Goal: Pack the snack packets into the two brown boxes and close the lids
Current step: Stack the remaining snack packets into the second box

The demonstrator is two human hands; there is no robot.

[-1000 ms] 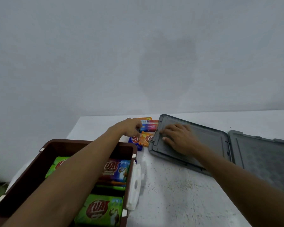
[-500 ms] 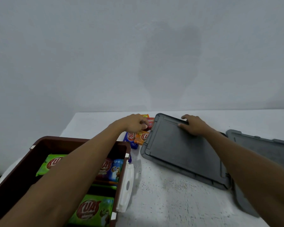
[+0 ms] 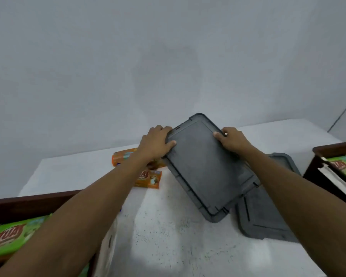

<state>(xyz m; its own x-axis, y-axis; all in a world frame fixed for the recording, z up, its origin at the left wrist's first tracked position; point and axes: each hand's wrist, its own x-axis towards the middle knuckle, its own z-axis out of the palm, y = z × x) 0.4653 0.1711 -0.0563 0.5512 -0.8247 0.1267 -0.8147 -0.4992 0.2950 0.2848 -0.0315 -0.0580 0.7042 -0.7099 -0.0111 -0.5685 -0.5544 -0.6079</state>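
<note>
Both hands are now on the lid (image 3: 206, 166). A second ago the left hand (image 3: 156, 142) was among the loose packets (image 3: 148, 176) by the worktop's (image 3: 168, 236) far edge, and the right hand (image 3: 231, 139) lay flat on the lid. The left hand has let the packets be and now grips the lid's far left corner, thumb on top. The right hand grips the far right corner with its fingers curled over the rim.

The lid's far end has come up off the worktop and it tilts toward the person. Its near end is low, over a second lid (image 3: 268, 212) that lies flat near the right edge (whether the two touch cannot be told).

This looks like the start of closing a box. The left box (image 3: 28, 200) at the near left corner is open with a green packet (image 3: 12, 236) inside, and the right box (image 3: 326, 150) at the right edge is also open and holds packets. Neither lid is on yet. At least two orange packets are still out near the far edge, so packing seems unfinished and they will want boxing before the lids go down.
</note>
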